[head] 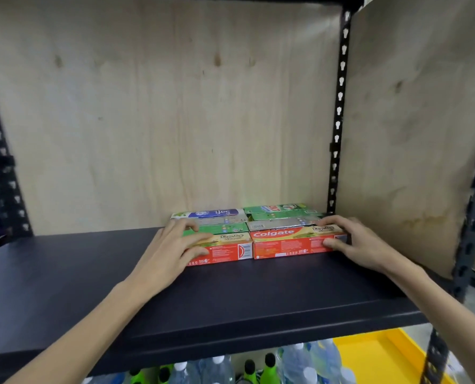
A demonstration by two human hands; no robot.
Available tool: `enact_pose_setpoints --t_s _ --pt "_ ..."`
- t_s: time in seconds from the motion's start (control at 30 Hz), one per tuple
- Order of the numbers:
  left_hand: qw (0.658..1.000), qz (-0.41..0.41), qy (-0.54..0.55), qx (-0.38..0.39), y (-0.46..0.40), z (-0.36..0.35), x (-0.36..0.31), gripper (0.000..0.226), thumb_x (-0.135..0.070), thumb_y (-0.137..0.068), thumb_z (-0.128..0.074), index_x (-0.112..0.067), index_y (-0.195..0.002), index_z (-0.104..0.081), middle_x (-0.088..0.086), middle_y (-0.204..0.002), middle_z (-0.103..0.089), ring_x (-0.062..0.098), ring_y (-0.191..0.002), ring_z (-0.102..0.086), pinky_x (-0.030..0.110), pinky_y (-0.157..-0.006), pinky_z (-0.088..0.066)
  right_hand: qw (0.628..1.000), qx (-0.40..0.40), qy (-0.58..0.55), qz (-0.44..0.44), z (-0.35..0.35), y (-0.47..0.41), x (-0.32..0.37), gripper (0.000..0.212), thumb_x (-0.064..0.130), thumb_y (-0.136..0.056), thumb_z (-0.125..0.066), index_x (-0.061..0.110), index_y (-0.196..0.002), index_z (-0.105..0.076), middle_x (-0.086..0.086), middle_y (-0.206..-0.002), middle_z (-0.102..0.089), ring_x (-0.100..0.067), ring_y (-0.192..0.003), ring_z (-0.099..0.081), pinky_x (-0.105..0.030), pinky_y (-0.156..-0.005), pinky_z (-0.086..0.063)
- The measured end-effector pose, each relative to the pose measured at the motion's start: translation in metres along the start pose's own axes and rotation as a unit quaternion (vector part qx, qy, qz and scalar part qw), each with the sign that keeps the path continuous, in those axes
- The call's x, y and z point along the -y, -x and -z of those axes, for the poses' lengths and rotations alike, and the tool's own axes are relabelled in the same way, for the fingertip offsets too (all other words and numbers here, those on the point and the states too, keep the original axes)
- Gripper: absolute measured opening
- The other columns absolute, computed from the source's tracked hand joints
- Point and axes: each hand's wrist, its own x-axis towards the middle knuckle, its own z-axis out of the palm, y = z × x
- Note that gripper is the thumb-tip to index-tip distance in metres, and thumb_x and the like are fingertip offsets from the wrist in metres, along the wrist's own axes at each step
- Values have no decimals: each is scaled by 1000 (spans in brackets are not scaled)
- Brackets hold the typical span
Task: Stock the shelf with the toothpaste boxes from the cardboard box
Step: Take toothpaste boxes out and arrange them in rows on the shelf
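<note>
Several toothpaste boxes lie flat in two columns at the back right of the dark shelf [175,295]. The front row holds two red Colgate boxes, the left one [225,249] and the right one [289,242]. Behind them lie green and silver boxes [280,216] and a blue-and-white box [217,213]. My left hand [172,248] grips the left end of the left red box, fingers on top, thumb on its front. My right hand [352,242] grips the right end of the right red box the same way. The cardboard box is out of view.
A plywood back panel [161,120] and side panel [410,134] close in the shelf, with black perforated uprights [338,112] at the corners. Below the shelf stand water bottles [300,364], green bottles with black caps [269,370], and a yellow surface [377,356].
</note>
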Motion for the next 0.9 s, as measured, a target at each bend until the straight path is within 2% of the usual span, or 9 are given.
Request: enact_pose_setpoints --t_s 0.17,0.27,0.37,0.47,0.53,0.6,0.67,0.9 --pt "999 14 -30 -4 -5 -3 5 61 -72 -91 -24 -45 -134 -57 -18 -129 -46 10 -127 -43 30 -100 -37 1000 1 12 0 -6 -4 4 34 33 -94 -68 49 -120 -53 -5 -124 -52 -20 -115 -53 -29 -96 -38" --pt "998 43 -29 -20 -3 -4 5 66 -78 -87 -26 -40 -133 -55 -19 -131 -51 9 -131 -44 32 -103 -35 999 2 30 -20 -7 -1 8 37 46 -93 -64 54 -124 -46 -7 -135 -46 -27 -124 -51 -40 -107 -40" --pt "991 116 -28 -58 1 -1 0 71 -86 -80 -41 -40 -132 -54 -15 -139 -52 11 -134 -43 38 -109 -27 994 -30 97 -29 -12 0 20 61 67 -83 -64 53 -138 -41 -6 -144 -38 -30 -137 -39 -54 -116 -28" --pt "979 192 11 -66 5 3 1 82 -90 -68 -54 -40 -133 -53 -14 -141 -48 13 -132 -43 47 -111 -29 988 -50 144 -13 -21 -6 38 75 79 -78 -58 51 -144 -38 -2 -147 -34 -26 -140 -31 -53 -115 -21" --pt "968 220 102 -58 7 4 6 90 -85 -61 -67 -37 -136 -52 -14 -139 -45 15 -130 -44 48 -110 -36 985 -46 163 -11 -27 -11 40 75 81 -79 -55 52 -145 -36 -1 -149 -33 -25 -140 -29 -55 -113 -19" --pt "951 231 203 -30 8 5 8 94 -70 -59 -82 -32 -140 -51 -12 -136 -43 14 -125 -47 37 -105 -42 988 -46 147 -23 -28 -10 39 72 81 -78 -54 54 -143 -39 -1 -149 -33 -26 -140 -29 -56 -113 -19" --pt "944 225 241 -18 7 4 9 93 -58 -60 -87 -29 -140 -52 -10 -136 -44 10 -117 -51 26 -96 -42 991 -50 124 -28 -29 -7 36 68 81 -76 -55 56 -139 -44 0 -147 -35 -25 -139 -29 -55 -114 -20" --pt "936 214 279 -3 7 3 17 92 -54 -63 -88 -31 -142 -50 -11 -131 -53 0 -105 -57 17 -83 -43 992 -69 106 -29 -32 -4 36 65 77 -76 -61 54 -136 -49 1 -143 -37 -23 -138 -30 -52 -113 -23"
